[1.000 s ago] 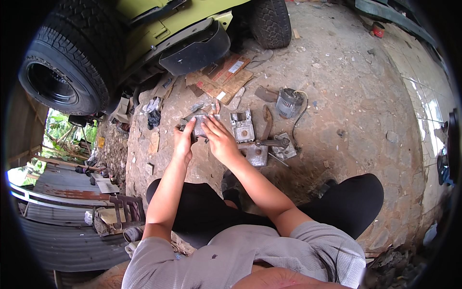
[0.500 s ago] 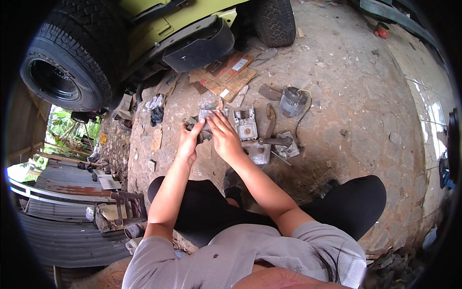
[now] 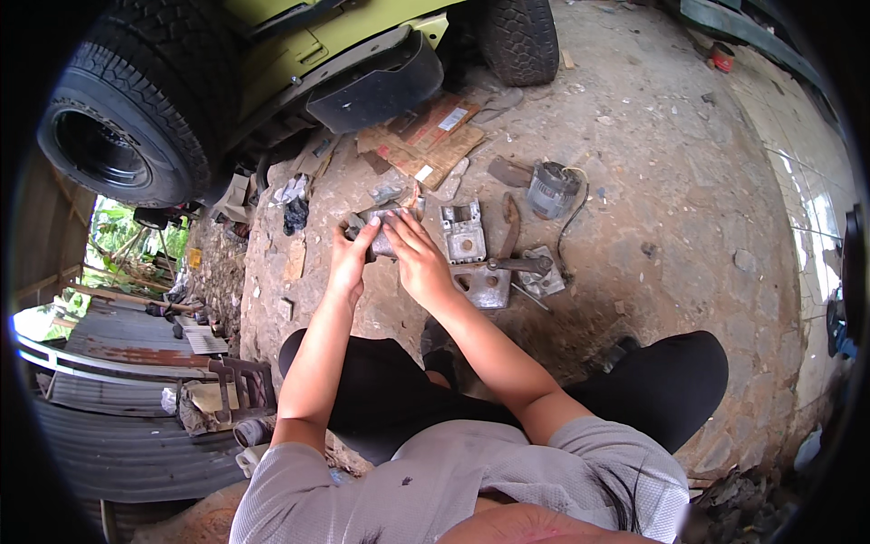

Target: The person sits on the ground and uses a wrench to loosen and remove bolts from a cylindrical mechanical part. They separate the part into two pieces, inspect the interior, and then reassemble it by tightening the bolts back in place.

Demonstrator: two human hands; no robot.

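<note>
Out in front of me, my left hand (image 3: 349,258) wraps round the left side of a grey metal part (image 3: 384,243), thumb on top. My right hand (image 3: 420,258) lies over the same part from the right, fingers stretched together across its upper face. The fingers hide much of its shape. Just right of my right hand, a silver metal casting (image 3: 463,232) with a round mark rests on the ground. Nearer to me is a flat metal plate (image 3: 486,288), with a dark hammer-like tool (image 3: 520,265) reaching across its edge.
A grey cylindrical motor (image 3: 552,192) with a cable stands at the right, near a rusty curved bar (image 3: 511,225). Flattened cardboard (image 3: 449,150) lies beyond my hands. A yellow-green vehicle (image 3: 362,41) with a big tyre (image 3: 127,154) fills the far left.
Both hands have shifted slightly, and the metal part has turned so more of its near side shows between them. The things on the ground have stayed where they were.
</note>
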